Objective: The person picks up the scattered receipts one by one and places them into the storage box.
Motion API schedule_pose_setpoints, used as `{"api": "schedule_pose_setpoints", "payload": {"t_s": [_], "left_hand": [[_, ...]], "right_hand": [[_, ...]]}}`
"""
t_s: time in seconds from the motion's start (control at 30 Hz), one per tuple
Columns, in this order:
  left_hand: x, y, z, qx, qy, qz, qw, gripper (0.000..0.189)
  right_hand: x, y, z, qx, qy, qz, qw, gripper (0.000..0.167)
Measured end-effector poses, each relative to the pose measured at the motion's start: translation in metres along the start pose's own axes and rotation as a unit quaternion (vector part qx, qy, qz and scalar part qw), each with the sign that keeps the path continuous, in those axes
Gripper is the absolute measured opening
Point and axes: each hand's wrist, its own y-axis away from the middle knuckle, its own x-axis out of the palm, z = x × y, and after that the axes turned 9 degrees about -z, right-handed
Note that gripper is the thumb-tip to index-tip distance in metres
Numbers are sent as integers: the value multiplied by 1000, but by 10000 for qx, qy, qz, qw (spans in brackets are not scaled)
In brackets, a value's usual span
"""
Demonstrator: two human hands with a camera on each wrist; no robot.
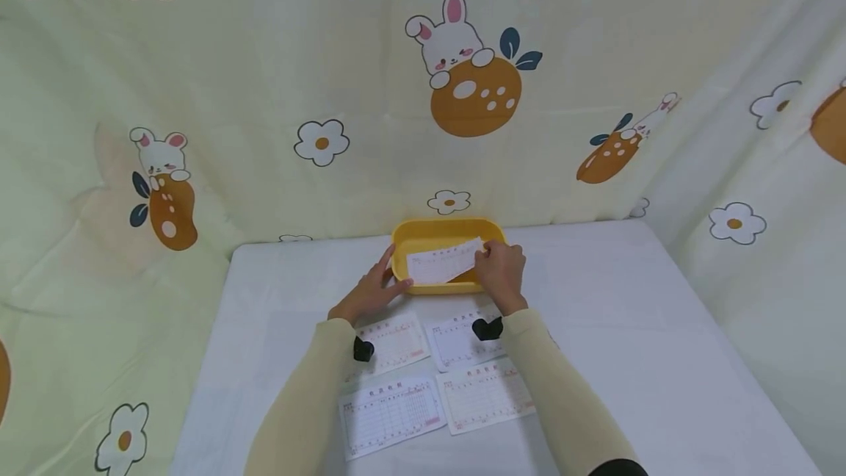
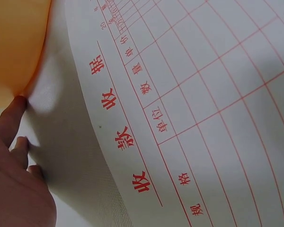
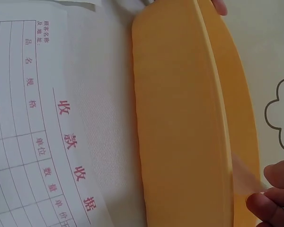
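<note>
A yellow plastic tray point(image 1: 449, 288) stands at the back of the table. My left hand point(image 1: 374, 291) touches its left side with extended fingers, the thumb at the front left corner. In the left wrist view those fingers point(image 2: 12, 118) meet the tray's wall point(image 2: 19, 47). With thumb and fingertips, my right hand point(image 1: 501, 270) pinches the right end of a printed receipt slip point(image 1: 443, 263) over the tray. From the right wrist, the slip's corner point(image 3: 248, 177) shows between the fingertips of the right hand point(image 3: 274, 196), beyond the tray's near wall point(image 3: 180, 113).
Receipt sheets lie in two rows before the tray: a red-printed sheet point(image 1: 396, 344) and a bluish one point(image 1: 456, 340) behind, a blue-lined one point(image 1: 393, 417) and a red-printed one point(image 1: 485, 395) nearer. A patterned curtain point(image 1: 370, 79) hangs directly behind the white table point(image 1: 634, 358).
</note>
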Motion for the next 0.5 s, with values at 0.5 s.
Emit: {"api": "schedule_pose_setpoints", "payload": {"t_s": [0.5], "left_hand": [[0, 2, -2, -68, -45, -26, 10000, 99]], "right_hand": [[-33, 10, -25, -421, -666, -969, 9922, 27]]}}
